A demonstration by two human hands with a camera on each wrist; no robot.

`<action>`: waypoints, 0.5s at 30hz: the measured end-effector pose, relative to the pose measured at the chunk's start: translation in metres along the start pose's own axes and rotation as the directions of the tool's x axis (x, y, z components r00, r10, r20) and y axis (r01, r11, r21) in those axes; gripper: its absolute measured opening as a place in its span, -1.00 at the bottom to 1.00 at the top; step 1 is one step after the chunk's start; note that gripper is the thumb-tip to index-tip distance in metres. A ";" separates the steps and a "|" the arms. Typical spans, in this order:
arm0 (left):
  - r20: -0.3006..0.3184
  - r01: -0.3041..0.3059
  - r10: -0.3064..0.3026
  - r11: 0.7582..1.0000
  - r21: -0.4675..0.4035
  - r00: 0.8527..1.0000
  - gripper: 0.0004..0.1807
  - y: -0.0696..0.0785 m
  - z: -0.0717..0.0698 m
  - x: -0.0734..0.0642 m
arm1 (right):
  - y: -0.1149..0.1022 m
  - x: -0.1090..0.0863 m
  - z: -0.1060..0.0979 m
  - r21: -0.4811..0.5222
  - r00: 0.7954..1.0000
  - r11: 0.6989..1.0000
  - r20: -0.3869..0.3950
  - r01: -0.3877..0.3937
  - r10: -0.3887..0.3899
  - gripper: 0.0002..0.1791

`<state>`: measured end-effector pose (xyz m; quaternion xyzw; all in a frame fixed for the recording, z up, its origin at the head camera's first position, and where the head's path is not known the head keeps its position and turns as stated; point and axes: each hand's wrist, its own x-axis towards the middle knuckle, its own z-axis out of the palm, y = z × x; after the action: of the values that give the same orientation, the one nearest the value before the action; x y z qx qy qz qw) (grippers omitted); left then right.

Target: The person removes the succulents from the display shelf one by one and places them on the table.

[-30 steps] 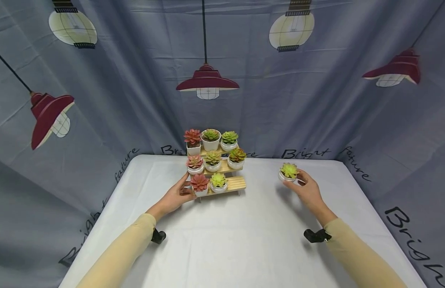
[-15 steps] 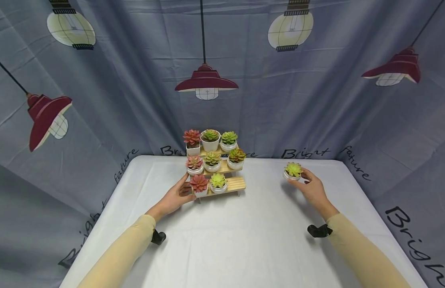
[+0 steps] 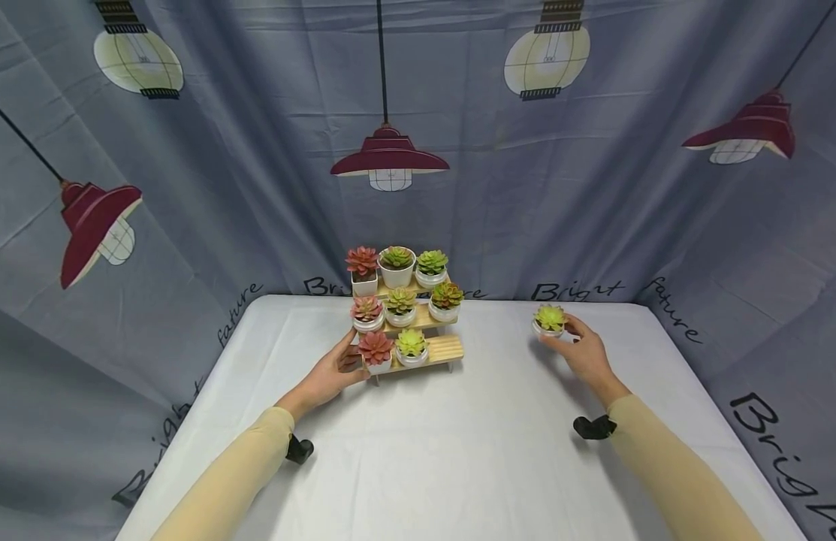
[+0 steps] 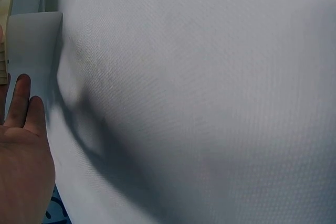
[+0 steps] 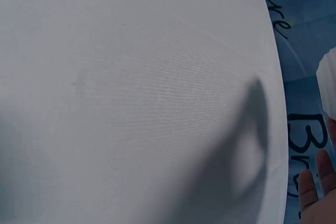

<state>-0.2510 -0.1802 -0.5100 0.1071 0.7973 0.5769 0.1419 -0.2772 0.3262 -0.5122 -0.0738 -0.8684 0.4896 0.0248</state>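
Observation:
A three-tier wooden plant stand (image 3: 446,347) with white side panels stands near the table's back edge, bearing several potted succulents. My left hand (image 3: 328,382) holds its left side, with the thumb at the bottom shelf's front corner. In the left wrist view, straight fingers (image 4: 20,100) lie along the white side panel (image 4: 34,45). To the right, my right hand (image 3: 585,357) pinches a small white pot with a light-green succulent (image 3: 549,318), held above the table. Only a piece of a white pot (image 5: 328,85) shows in the right wrist view.
A white cloth covers the table (image 3: 472,458). Right behind it hangs a grey-blue curtain (image 3: 472,203) printed with lamps. On the bottom shelf stand a red succulent (image 3: 376,350) and a light-green one (image 3: 411,345), with bare slats to their right.
My right hand has moved slightly to the right with the potted succulent, then stayed nearly still. My left hand keeps its place on the stand.

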 end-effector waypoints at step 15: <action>-0.008 0.020 -0.020 0.999 0.027 1.000 0.12 -0.012 -0.003 0.006 | 0.003 0.017 0.015 0.012 0.997 0.999 0.077 -0.032 0.031 0.09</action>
<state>-0.2581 -0.1851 -0.5212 0.0988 0.8067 0.5648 0.1432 -0.2959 0.3172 -0.5231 -0.0685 -0.8641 0.4983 -0.0159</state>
